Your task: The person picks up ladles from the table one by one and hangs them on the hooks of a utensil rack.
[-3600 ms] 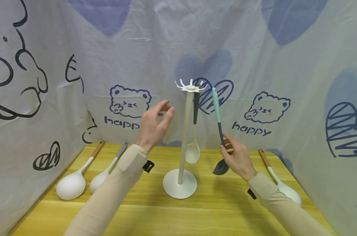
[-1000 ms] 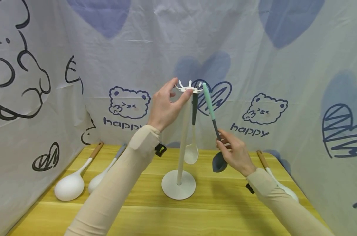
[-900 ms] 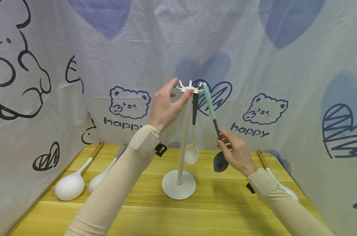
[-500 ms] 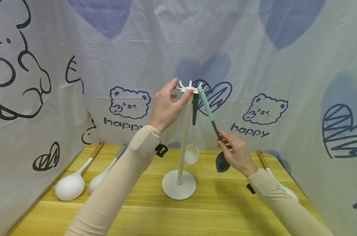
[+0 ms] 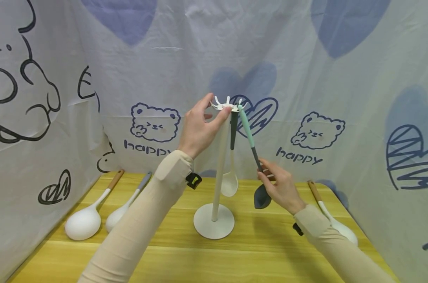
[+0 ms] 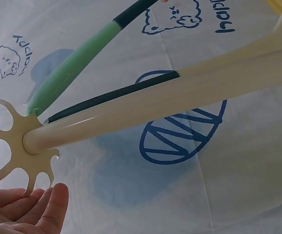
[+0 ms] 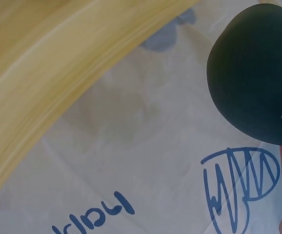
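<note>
A white utensil rack stands upright on the table, a crown of hooks at its top. My left hand holds that crown, thumb over its top and fingertips at the hooks on the left. My right hand pinches a ladle by its dark neck, just above the dark bowl. The ladle's mint-green handle leans up and left, its tip right at a hook on the crown's right side; in the left wrist view the handle end meets that hook. A cream spoon with a dark handle hangs behind the pole.
Two white ladles lie at the table's left, one with a brown handle, one with a grey-blue handle, partly behind my left sleeve. Another white ladle lies at the right, partly behind my right forearm. Printed cloth surrounds the wooden table.
My left hand has moved right and up onto the rack's crown. My right hand has brought the ladle leftward, its handle tip now at a hook instead of apart from the rack.
</note>
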{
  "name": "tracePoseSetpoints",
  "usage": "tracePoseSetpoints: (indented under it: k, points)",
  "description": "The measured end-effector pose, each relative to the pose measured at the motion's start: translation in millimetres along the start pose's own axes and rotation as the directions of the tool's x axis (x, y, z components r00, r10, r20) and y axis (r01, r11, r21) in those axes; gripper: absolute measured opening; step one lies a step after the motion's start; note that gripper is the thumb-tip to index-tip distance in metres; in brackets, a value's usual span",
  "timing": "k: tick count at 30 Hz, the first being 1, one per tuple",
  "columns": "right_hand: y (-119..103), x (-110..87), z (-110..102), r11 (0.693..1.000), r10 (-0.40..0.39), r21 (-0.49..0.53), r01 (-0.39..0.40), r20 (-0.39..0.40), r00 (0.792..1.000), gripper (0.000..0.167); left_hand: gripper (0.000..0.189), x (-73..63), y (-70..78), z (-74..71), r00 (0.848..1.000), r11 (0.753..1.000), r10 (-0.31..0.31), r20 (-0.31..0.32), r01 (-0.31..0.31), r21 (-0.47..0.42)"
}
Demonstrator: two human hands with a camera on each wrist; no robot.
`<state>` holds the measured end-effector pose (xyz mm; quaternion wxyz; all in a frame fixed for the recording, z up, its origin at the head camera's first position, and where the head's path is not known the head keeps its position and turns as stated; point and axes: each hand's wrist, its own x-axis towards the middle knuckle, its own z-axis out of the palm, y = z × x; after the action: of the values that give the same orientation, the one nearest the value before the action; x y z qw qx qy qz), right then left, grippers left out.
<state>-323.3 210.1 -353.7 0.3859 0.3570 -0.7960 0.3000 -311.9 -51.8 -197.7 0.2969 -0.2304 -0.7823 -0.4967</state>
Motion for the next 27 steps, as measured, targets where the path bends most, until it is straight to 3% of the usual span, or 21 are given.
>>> tracePoseSetpoints:
  k: [11,27]
  points:
    - [-7.2,-3.0,9.3,0.996,0.031,0.083,-0.034,0.029,0.999,0.044,0.067,-0.5,0.8,0.4,1.000,1.000,-0.013,0.007,0.013,-0.002]
    - [-21.0,0.6,27.6,0.995,0.045,0.090,-0.050,0.061,0.997,0.048,0.068,-0.9,1.8,-0.1,1.000,1.000,-0.025,0.004,0.025,-0.009]
